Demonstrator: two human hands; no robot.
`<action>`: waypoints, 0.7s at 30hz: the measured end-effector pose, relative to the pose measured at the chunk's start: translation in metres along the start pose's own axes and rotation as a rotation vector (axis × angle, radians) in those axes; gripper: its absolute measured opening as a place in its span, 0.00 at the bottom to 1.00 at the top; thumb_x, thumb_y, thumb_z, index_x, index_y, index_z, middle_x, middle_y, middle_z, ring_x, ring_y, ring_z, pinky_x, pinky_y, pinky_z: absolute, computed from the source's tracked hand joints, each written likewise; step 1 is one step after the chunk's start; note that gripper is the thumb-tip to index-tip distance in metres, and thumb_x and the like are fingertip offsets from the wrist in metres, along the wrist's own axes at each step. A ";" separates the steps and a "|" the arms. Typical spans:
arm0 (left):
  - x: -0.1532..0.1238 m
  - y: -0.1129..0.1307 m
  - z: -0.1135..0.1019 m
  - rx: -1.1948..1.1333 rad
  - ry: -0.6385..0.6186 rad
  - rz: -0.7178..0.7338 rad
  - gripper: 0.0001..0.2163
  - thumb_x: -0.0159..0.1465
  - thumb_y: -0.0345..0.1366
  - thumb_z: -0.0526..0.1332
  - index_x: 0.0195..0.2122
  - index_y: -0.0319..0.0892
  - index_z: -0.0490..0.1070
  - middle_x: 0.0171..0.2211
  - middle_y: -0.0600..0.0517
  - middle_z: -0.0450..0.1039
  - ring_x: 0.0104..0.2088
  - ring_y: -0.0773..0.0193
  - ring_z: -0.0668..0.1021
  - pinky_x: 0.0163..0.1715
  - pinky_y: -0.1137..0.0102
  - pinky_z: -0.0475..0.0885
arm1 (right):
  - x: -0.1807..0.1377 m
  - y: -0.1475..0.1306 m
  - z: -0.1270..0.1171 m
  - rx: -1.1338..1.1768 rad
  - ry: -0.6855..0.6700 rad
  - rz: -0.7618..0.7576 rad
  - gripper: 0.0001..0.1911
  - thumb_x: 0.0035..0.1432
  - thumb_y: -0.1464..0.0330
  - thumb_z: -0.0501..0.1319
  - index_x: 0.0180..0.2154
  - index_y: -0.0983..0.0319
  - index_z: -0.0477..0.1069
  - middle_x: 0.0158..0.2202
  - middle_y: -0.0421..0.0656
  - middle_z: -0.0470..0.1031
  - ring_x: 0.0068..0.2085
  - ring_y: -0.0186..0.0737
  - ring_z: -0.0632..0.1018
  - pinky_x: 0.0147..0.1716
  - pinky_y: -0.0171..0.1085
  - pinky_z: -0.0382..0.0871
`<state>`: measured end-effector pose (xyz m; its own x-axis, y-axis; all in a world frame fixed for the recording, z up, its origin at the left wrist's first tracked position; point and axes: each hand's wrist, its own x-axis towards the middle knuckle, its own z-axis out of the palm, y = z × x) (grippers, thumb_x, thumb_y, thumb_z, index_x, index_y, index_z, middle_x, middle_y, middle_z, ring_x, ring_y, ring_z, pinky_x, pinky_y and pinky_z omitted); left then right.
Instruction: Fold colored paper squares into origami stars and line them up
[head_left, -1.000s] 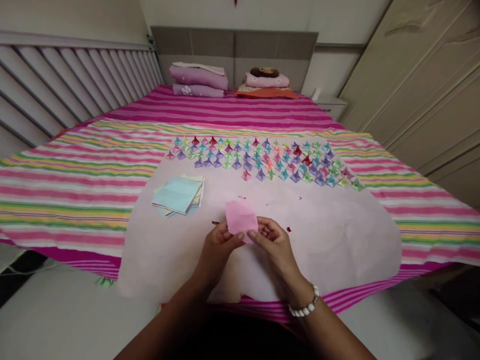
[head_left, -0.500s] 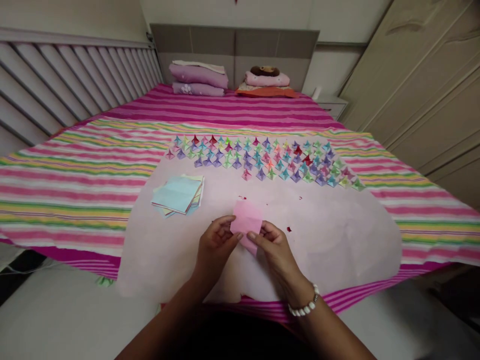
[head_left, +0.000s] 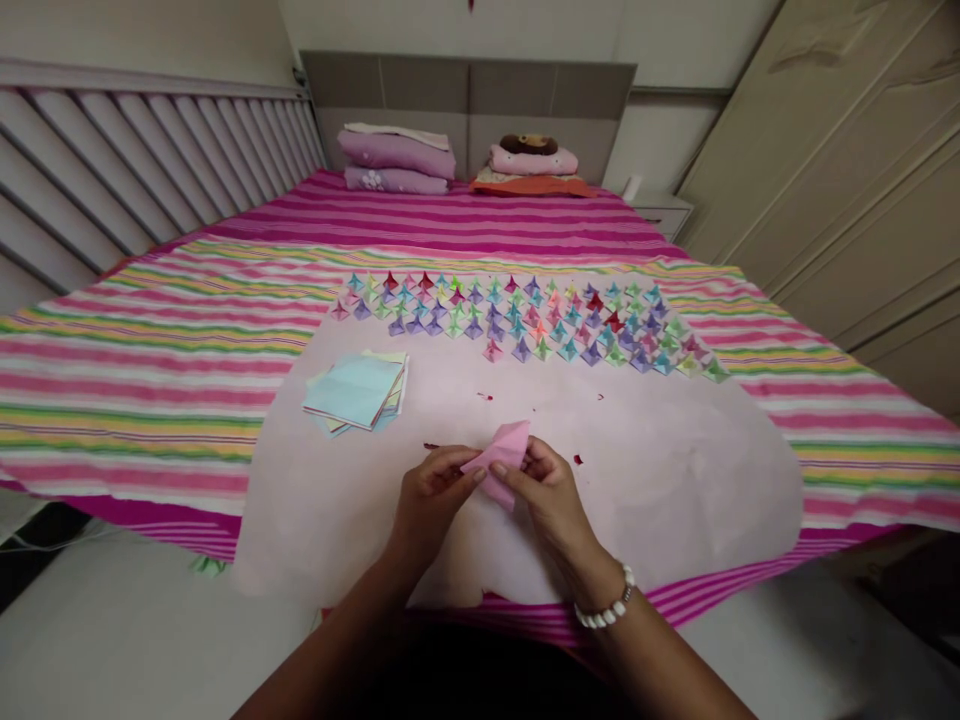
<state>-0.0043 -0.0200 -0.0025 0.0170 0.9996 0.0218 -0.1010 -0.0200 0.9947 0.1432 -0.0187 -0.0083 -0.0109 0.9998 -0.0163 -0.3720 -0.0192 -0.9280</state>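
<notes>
A pink sheet of origami paper (head_left: 504,450), partly folded, is held between both hands above a large pale board. My left hand (head_left: 431,490) pinches its left corner between thumb and fingers. My right hand (head_left: 551,490), with a white beaded bracelet (head_left: 604,608) on the wrist, grips the right side, thumb on the near face. The fingertips behind the paper are hidden. Left of the hands lies a stack of square paper sheets (head_left: 356,388), light blue on top. Farther off stand rows of small folded paper pieces (head_left: 540,320) in many colours.
The pale board (head_left: 675,450) lies on a bed with a striped cover (head_left: 142,390). Small dark red scraps (head_left: 578,459) are scattered on it. Folded bedding (head_left: 397,160) sits by the headboard. A slatted rail (head_left: 150,170) stands left, a wardrobe (head_left: 847,200) right.
The pink paper has gone from a flat, open-looking face to a folded, pointed shape, its upper part now slanting to the right. My hands have barely shifted.
</notes>
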 end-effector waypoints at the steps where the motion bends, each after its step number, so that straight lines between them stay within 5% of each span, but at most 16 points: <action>1: 0.000 -0.001 0.000 -0.021 -0.009 -0.044 0.08 0.52 0.36 0.69 0.33 0.41 0.79 0.32 0.50 0.78 0.36 0.63 0.77 0.38 0.70 0.71 | 0.001 -0.001 0.001 0.022 0.021 -0.006 0.15 0.41 0.66 0.73 0.33 0.60 0.73 0.28 0.37 0.75 0.29 0.33 0.74 0.30 0.33 0.69; 6: 0.001 -0.006 0.000 -0.117 -0.083 -0.215 0.08 0.51 0.38 0.69 0.31 0.40 0.78 0.27 0.53 0.77 0.32 0.65 0.76 0.36 0.71 0.70 | 0.002 -0.001 0.006 0.089 0.105 0.046 0.31 0.33 0.70 0.76 0.43 0.58 0.70 0.33 0.37 0.75 0.31 0.36 0.75 0.31 0.35 0.70; 10: 0.000 -0.007 0.000 -0.102 -0.130 -0.263 0.09 0.53 0.40 0.68 0.28 0.38 0.77 0.25 0.53 0.75 0.28 0.67 0.73 0.32 0.72 0.68 | 0.004 0.000 0.004 0.049 0.071 0.091 0.16 0.39 0.66 0.74 0.30 0.61 0.72 0.24 0.36 0.71 0.25 0.33 0.70 0.26 0.34 0.66; 13: 0.000 -0.006 0.001 -0.055 -0.127 -0.262 0.11 0.53 0.41 0.68 0.24 0.38 0.74 0.21 0.55 0.71 0.25 0.70 0.70 0.28 0.74 0.65 | 0.008 -0.002 0.000 -0.023 0.103 0.046 0.13 0.42 0.64 0.72 0.22 0.62 0.70 0.20 0.35 0.69 0.22 0.31 0.67 0.23 0.33 0.61; 21: 0.001 -0.004 0.002 0.081 -0.143 -0.289 0.15 0.53 0.46 0.66 0.21 0.39 0.69 0.18 0.56 0.69 0.23 0.68 0.70 0.27 0.73 0.63 | 0.014 -0.012 0.000 0.015 0.205 -0.034 0.11 0.45 0.64 0.70 0.21 0.62 0.71 0.20 0.35 0.67 0.23 0.30 0.65 0.26 0.32 0.60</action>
<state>-0.0017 -0.0191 -0.0057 0.1739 0.9514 -0.2543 0.0080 0.2568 0.9664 0.1471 -0.0048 0.0028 0.1900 0.9798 -0.0619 -0.3829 0.0158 -0.9237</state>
